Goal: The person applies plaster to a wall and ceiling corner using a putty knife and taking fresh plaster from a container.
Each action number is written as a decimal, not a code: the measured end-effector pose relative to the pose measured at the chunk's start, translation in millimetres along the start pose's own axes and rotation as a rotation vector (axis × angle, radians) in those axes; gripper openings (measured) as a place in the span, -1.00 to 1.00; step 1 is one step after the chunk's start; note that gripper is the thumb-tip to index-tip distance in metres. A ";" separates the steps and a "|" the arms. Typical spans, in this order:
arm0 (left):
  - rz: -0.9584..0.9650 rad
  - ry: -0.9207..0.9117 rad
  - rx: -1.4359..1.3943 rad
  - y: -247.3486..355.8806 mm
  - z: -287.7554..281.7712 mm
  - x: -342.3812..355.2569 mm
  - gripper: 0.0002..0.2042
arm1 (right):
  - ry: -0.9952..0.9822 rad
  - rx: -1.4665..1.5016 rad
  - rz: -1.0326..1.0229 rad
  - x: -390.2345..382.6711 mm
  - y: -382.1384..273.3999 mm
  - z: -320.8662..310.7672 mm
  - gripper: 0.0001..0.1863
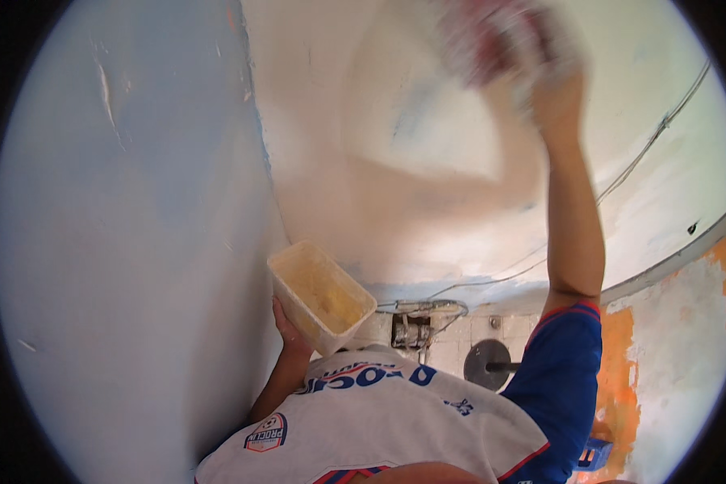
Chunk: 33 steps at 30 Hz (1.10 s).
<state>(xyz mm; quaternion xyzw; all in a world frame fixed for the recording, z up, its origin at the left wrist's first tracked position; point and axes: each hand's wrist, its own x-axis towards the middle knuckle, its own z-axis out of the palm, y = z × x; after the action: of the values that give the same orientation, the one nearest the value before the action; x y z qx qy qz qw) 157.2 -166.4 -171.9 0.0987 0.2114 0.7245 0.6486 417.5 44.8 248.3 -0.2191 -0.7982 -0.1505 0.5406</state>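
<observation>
My left hand point(289, 326) is closed on the side of a pale rectangular plastic tub point(286, 270), held tilted in front of my chest. Its inside looks yellowish and smeared. High up at the pale wall point(395, 73), my raised right hand point(544, 60) is blurred by motion. It grips a dark red, white-smeared thing point(480, 48), too blurred to name for certain. Bluish patches and streaks mark the wall around it.
A grey-blue wall point(137, 242) meets the pale wall in a corner close on my left. Thin cables point(637, 161) run along the pale wall. Below are a recessed box with wires point(411, 331), a dark round disc point(486, 363), orange patches point(617, 387) and a blue crate point(595, 454).
</observation>
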 end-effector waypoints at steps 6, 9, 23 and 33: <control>0.001 -0.034 -0.051 0.7 0.1 1.8 -0.24 | 0.057 -0.148 -0.183 4.0 -16.9 26.0 -0.72; -0.009 -0.044 -0.092 2.7 -1.4 1.3 -0.23 | 0.402 0.012 0.226 44.8 -7.7 -24.8 -0.68; 0.023 -0.199 -0.052 3.4 0.3 0.2 -0.22 | 0.414 0.317 0.160 62.5 -2.3 -67.0 -0.71; 0.054 -0.124 -0.109 7.8 0.5 -4.1 -0.23 | 0.206 -0.363 0.271 47.4 50.8 -60.2 -0.69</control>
<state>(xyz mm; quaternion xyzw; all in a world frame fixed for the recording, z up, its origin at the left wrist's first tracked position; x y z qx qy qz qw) 151.0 -170.8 -167.6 0.1134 0.1283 0.7447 0.6451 476.4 68.6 314.7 -0.4013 -0.6621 -0.2391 0.5860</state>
